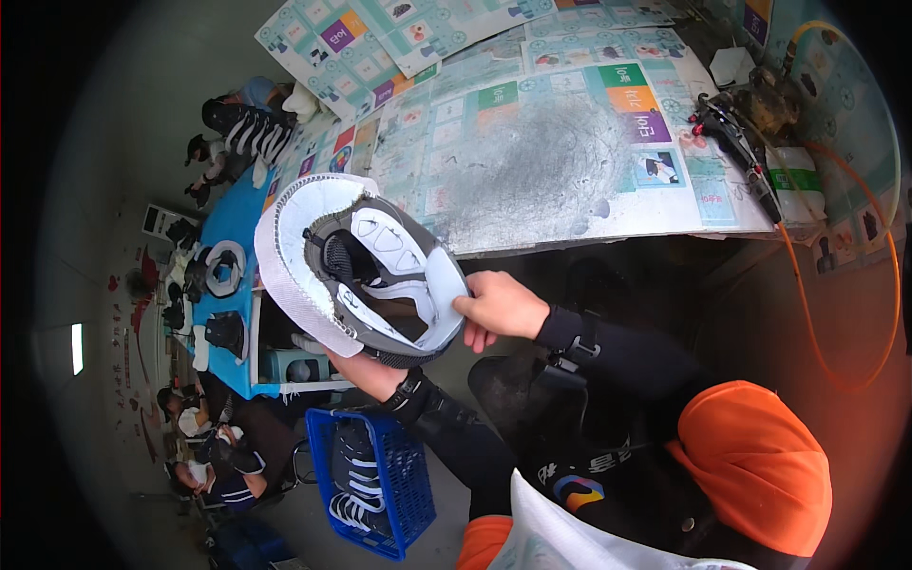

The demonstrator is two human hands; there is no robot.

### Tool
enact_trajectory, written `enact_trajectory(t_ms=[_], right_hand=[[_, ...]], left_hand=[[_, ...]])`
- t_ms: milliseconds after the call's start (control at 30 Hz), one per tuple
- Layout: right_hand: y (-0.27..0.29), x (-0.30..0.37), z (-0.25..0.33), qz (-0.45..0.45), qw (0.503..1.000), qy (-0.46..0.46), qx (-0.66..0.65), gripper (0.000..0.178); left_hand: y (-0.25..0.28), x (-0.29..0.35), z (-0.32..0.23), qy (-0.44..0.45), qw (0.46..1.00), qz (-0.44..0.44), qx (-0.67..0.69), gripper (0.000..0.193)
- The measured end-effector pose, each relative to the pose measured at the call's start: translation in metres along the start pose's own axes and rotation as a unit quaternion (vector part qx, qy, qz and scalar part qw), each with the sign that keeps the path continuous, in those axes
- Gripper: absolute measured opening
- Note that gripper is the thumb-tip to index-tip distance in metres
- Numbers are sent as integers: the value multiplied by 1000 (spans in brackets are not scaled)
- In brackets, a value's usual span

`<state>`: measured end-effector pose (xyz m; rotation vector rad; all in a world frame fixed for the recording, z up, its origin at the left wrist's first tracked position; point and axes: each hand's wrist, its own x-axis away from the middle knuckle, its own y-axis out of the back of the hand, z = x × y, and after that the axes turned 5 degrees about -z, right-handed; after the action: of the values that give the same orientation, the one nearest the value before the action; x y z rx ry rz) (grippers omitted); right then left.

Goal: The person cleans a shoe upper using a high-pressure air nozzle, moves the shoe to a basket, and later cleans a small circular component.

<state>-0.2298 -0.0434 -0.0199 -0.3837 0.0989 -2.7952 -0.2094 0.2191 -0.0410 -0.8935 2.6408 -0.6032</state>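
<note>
I hold up a white-and-grey helmet liner point(282, 256), an open ring with pale padded panels and a dark inside, over the near left edge of the worktable. My left hand point(369, 372) supports it from below, its fingers mostly hidden behind the liner. At the liner's right end my right hand point(503, 306) is closed on the pale rim, thumb on the near face and fingers curled. Just beyond the liner, a printed sheet point(655, 204) on the table carries a dark grey smudged patch.
A spray gun point(736, 142) with an orange hose point(803, 294) lies at the table's right end beside a white-and-green container point(796, 180). A blue basket point(408, 484) holding black-and-white striped pieces stands below left. Several people sit near the blue-covered table point(228, 294).
</note>
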Motion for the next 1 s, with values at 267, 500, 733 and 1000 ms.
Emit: enact_trajectory(t_ms=[267, 500, 733, 1000], right_hand=[[35, 39, -11, -87, 943, 251, 201, 24], [193, 130, 11, -481, 749, 201, 409, 19], [312, 147, -42, -502, 580, 96, 634, 53], [369, 141, -46, -479, 573, -49, 664, 70]], left_hand=[[86, 58, -71, -218, 955, -59, -194, 46], [166, 103, -104, -185, 861, -310, -357, 25], [179, 107, -113, -196, 845, -300, -397, 25], [175, 17, -68, -105, 893, -288, -328, 24]])
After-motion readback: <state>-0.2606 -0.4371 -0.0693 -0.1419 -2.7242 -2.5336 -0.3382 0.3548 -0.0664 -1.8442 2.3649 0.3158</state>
